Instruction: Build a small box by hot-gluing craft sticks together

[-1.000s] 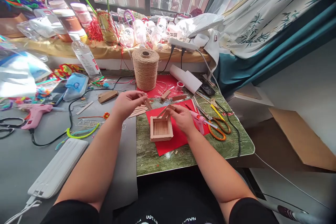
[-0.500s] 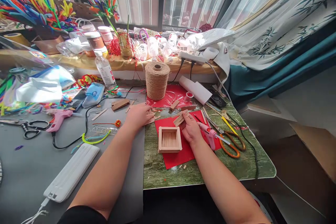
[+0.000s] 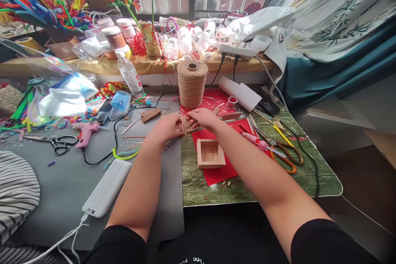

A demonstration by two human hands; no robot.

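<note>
My left hand [image 3: 167, 127] and my right hand [image 3: 204, 119] meet just in front of the twine spool [image 3: 192, 84]. Several thin wooden craft sticks [image 3: 185, 125] are between them, one standing nearly upright. Bent fingers of my left hand close on the sticks from the left. The fingertips of my right hand pinch the sticks from the other side; part of that grip is hidden. Nearer to me, below my right wrist, a small square box of stacked craft sticks [image 3: 210, 162] rests open-topped, partly on a red sheet [image 3: 213, 178].
Right of the box lie a pink glue gun [image 3: 255, 140] and orange-handled scissors [image 3: 291, 161]. A second pink glue gun [image 3: 87, 134], black-handled scissors [image 3: 63, 144] and a white power strip [image 3: 107, 188] lie left. Cords cross both sides. A bottle [image 3: 130, 75] stands behind.
My right hand has moved left and away from me, from beside the box to my left hand, with the craft sticks. The view has shifted slightly left.
</note>
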